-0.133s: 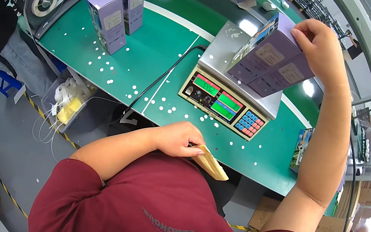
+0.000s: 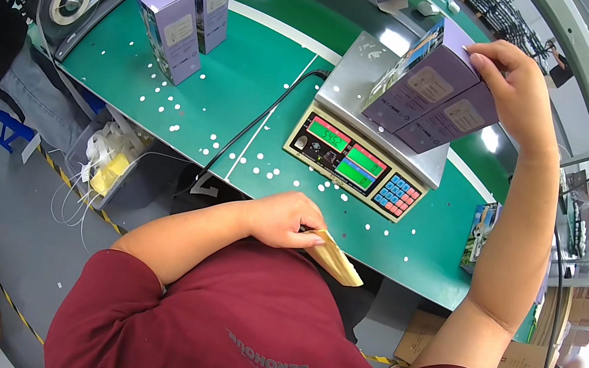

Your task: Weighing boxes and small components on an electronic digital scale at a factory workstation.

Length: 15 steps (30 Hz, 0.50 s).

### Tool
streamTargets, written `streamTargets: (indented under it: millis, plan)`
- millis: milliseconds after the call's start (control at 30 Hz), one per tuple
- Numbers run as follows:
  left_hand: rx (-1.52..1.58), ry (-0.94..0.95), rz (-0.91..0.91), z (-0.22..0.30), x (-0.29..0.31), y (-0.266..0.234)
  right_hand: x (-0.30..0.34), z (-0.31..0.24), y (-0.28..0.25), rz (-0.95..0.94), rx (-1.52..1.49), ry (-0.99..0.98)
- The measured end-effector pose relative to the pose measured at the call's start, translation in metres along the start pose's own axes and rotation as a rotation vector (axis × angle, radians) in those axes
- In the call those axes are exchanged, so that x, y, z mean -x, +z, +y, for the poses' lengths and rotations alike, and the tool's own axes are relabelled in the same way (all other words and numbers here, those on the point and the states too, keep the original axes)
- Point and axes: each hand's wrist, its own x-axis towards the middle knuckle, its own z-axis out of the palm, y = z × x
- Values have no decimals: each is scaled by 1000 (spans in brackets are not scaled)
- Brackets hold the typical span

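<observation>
Boxes, 2 pcs, on the scale: L one (image 2: pixel 419 89) and R one (image 2: pixel 454 121), tall cartons side by side on the steel platter (image 2: pixel 351 76), faces about flush, a thin dark seam btwn them. Colour: lilac/purple, matte-looking, w/ plain paler tops. Each front has a light rounded panel approx. mid-height, small text lines in it, too fine to make out, plus a dark print row lower down. L box's side wall carries a photo-type print, dark w/ blue, green & white bits. Edges look straight & crisp; R box's far upper corner is hidden behind the fingers.

R grip (image 2: pixel 519 94) is at that top corner, thumb & fingertips bent over the edge; can't tell if it's pinching the carton or just resting there. L grip (image 2: pixel 283 219) is clenched on a pale-yellow flat pad (image 2: pixel 337 261), thumb on top, layered edge showing, held low at the table's near edge, well apart from the boxes.

Scale body (image 2: pixel 305 124) is cream, w/ lit green displays & a blue/pink keypad (image 2: pixel 396 195). 2 matching purple cartons (image 2: pixel 175 38) (image 2: pixel 213 10) stand on the green table (image 2: pixel 237 87), far L, one behind the other, same panel & side print.
</observation>
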Motion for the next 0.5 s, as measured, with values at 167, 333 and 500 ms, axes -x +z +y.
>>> streamTargets:
  millis: [167,333,500]
  plan:
    - [-5,1,0,-1,1,1,17,2,19,105,7,-148]
    - [16,13,26,4,-2,2,26,10,24,195,90,-160]
    - [-24,-11,-51,12,-10,1,23,19,20,385,197,-162]
